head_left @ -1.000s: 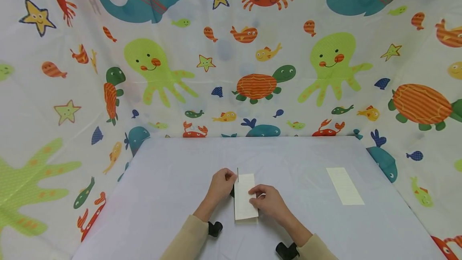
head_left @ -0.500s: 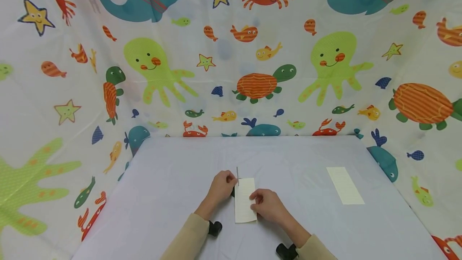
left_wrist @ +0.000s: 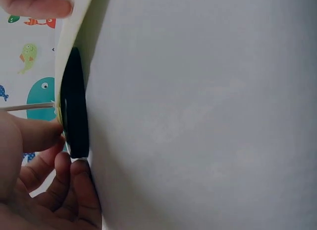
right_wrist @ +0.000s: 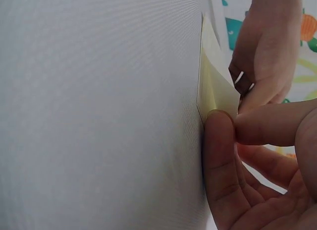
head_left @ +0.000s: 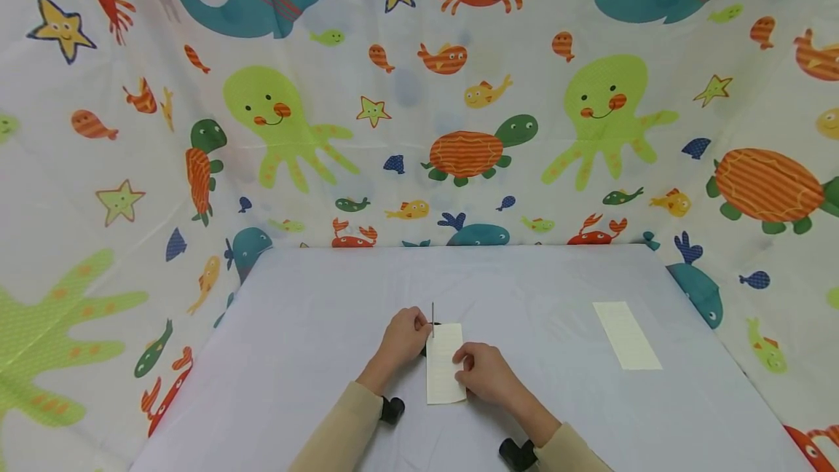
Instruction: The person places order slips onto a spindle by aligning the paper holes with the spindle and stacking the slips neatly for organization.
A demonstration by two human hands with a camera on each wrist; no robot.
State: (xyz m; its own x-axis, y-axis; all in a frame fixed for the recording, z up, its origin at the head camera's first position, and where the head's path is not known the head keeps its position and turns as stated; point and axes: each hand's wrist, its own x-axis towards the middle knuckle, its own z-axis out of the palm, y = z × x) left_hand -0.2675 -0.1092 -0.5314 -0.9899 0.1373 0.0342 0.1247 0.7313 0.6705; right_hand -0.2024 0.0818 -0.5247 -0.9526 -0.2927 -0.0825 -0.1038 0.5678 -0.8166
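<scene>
A cream strip of faintly lined paper (head_left: 446, 366) lies over a bill spike, whose thin metal rod (head_left: 432, 315) rises near the paper's upper left corner. In the left wrist view, the spike's black base (left_wrist: 78, 111) sits under the bulging paper, flat against the white table. My left hand (head_left: 403, 332) pinches the paper's left edge close to the rod, with its other fingertips at the base's rim. My right hand (head_left: 488, 371) pinches the paper's right edge between thumb and forefinger. In the right wrist view, that edge curls up from a lower paper layer.
Another cream paper strip (head_left: 627, 336) lies flat on the right of the white-covered table (head_left: 314, 304). A curtain (head_left: 406, 93) printed with sea animals hangs behind and at both sides. Black cameras (head_left: 518, 454) are on both wrists.
The paper has shifted slightly toward me and settled lower, showing the base's rim beyond its far edge. Both hands moved a little with it and keep their hold.
</scene>
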